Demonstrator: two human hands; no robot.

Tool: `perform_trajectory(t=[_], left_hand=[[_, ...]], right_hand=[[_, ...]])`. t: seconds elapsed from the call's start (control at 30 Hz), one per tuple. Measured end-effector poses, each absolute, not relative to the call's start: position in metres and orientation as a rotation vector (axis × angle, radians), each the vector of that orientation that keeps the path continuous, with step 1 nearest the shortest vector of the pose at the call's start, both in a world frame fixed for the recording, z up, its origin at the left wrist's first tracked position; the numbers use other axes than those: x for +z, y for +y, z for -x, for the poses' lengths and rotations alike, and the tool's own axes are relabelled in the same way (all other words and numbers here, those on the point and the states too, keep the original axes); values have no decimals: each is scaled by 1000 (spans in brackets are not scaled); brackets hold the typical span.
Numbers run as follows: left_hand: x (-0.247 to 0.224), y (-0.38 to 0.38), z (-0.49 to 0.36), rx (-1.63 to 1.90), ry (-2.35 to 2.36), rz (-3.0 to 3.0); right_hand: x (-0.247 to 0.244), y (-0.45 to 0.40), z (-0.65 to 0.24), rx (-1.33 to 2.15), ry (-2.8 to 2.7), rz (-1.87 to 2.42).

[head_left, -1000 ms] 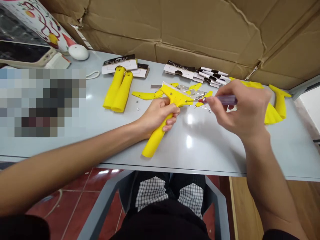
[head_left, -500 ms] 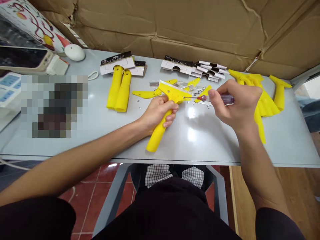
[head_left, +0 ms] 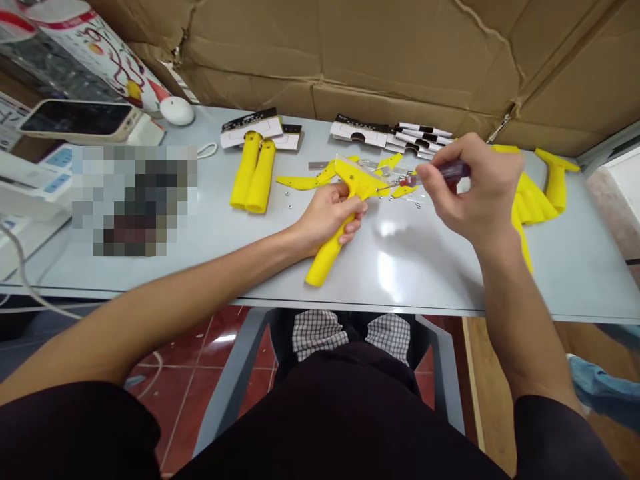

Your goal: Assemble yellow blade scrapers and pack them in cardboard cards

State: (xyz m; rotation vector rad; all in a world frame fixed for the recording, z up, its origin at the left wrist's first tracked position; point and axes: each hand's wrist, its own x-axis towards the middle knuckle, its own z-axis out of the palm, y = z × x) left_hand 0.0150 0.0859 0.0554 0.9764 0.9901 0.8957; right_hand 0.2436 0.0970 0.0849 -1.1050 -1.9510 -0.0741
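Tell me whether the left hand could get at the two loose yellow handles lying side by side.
Probably yes, but not freely: the two yellow handles lie just left of the left hand on bare table, nothing between. That hand is closed on the yellow scraper, so it must let go first.

Looks like a small home-run assembly or packing setup, not a real factory. A plain grey table sits against flattened cardboard boxes, with batches of identical yellow plastic handles, loose screws and stacks of printed retail backing cards. Red tiled floor underneath.
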Motion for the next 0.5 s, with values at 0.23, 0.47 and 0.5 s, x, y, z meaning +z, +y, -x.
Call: perform_trajectory(t=[0.23, 0.47, 0.5], left_hand=[[49, 89, -16, 927, 966, -1011], [47, 91, -14, 925, 960, -1032], [47, 92, -14, 922, 962, -1033]], right_hand=[[90, 96, -244, -47, -1987, 1035], [93, 93, -244, 68, -2023, 1098], [94, 93, -246, 74, -2023, 1117]])
